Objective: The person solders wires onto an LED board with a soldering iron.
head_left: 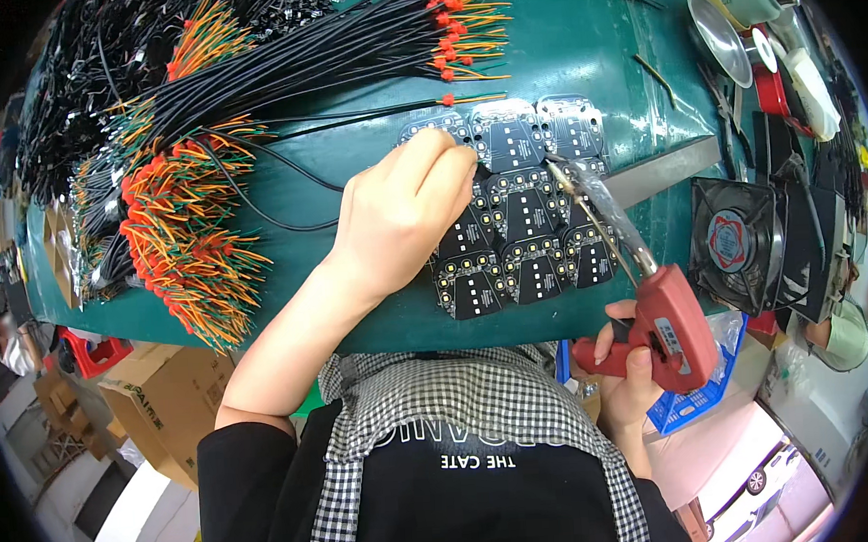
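While the right hand [627,364] grips a red soldering gun [674,327], its fingers wrapped round the handle, the left hand [401,199] bends over the black boards [526,207]. These lie in a joined block on the green table [579,38], just beyond the person's checked apron [460,387]. The gun's tip points far and left, ending over the block's far rows; whether it touches cannot be told. The left hand's fingers are curled close together at the block's left side. Loose black wires [304,229] run up to this hand from the left, but its fingertips are hidden, so I cannot tell whether it holds them.

Farther left, a thick bundle [315,56] of black wires with red and orange ends lies across a pile. Right of the boards are a metal bar [664,171] and a square fan [732,241]; a round dish [719,40] sits at the far right.
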Demonstrator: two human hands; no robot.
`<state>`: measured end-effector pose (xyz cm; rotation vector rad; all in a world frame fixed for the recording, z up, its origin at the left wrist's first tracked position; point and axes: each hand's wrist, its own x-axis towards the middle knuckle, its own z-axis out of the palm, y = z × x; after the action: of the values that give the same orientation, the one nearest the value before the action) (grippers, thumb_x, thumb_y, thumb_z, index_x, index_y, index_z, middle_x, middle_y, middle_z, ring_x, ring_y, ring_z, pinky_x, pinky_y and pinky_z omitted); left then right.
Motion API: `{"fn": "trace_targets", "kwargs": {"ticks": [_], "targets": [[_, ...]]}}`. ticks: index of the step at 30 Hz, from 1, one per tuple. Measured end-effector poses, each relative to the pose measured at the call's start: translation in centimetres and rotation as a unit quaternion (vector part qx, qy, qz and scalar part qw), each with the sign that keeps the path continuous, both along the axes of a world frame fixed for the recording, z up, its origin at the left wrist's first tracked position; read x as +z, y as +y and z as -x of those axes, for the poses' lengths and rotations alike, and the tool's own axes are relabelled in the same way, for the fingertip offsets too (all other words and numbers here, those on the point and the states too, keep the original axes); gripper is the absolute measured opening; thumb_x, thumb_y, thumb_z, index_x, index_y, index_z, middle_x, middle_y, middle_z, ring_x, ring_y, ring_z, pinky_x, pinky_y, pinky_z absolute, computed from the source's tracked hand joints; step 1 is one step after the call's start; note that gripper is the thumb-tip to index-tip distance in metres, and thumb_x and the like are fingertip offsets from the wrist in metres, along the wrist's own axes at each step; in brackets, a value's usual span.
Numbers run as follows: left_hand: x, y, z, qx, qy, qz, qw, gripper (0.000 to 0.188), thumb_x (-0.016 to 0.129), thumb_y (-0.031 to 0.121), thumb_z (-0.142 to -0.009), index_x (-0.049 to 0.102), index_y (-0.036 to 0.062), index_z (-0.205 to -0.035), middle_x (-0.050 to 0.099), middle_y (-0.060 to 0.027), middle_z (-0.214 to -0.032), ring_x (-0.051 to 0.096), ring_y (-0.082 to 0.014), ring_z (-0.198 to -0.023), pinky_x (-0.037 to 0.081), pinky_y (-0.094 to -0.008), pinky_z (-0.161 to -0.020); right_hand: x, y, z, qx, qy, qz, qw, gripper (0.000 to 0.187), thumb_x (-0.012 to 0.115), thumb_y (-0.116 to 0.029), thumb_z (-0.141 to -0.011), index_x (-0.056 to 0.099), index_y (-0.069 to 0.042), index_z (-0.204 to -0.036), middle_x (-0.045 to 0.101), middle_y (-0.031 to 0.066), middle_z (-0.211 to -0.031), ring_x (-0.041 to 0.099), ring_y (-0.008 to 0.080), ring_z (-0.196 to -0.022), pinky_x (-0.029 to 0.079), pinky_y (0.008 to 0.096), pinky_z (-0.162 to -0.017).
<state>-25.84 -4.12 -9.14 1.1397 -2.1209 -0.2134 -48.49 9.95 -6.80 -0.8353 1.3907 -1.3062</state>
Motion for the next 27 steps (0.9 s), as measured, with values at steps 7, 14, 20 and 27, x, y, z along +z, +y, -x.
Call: {"fn": "trace_targets", "kwargs": {"ticks": [7,14,20,27], "targets": [[-1.2,-0.4,-0.9,-0.058,-0.117,0.096,0.987,0.02,0.064,0.005,-0.067,0.065,0.0002,-0.087,0.052,-0.0014,-0.076,0.054,-0.0139,-0.067,0.044,-0.0232,-0.05,-0.5,-1.0,0.1,0.057,0.011,-0.023,0.998,0.068,0.066,-0.042,-0.083,0.042,0.005,-0.125,0.058,0.0183,-0.106,0.054,0.0147,-0.063,0.045,0.026,-0.055],[-1.0,-0.2,-0.9,-0.074,-0.127,0.111,0.983,0.016,0.066,0.004,-0.068,0.067,-0.0008,-0.083,0.049,-0.0006,-0.071,0.052,-0.0131,-0.067,0.043,-0.0228,-0.049,-0.7,-1.4,0.2,0.107,0.026,-0.062,0.992,0.068,0.068,-0.045,-0.081,0.046,0.005,-0.122,0.059,0.0181,-0.105,0.055,0.015,-0.067,0.049,0.0281,-0.061],[-0.8,-0.1,-0.6,-0.062,-0.128,0.092,0.986,0.014,0.063,0.003,-0.066,0.064,-0.0011,-0.08,0.046,-0.0007,-0.07,0.05,-0.0131,-0.066,0.043,-0.0225,-0.05,-0.7,-1.8,0.1,0.119,0.045,-0.07,0.989,0.067,0.067,-0.046,-0.081,0.048,0.006,-0.119,0.059,0.0164,-0.101,0.055,0.0146,-0.067,0.047,0.0273,-0.06],[-0.8,-0.2,-0.3,-0.046,-0.129,0.092,0.986,0.014,0.062,0.003,-0.066,0.063,-0.0012,-0.079,0.044,-0.0015,-0.07,0.049,-0.0138,-0.065,0.044,-0.0225,-0.051,-0.8,-2.2,0.1,0.093,0.0,-0.059,0.994,0.078,0.083,-0.028,-0.069,0.046,0.009,-0.126,0.065,0.0113,-0.089,0.061,0.0119,-0.067,0.051,0.0247,-0.063]]}}
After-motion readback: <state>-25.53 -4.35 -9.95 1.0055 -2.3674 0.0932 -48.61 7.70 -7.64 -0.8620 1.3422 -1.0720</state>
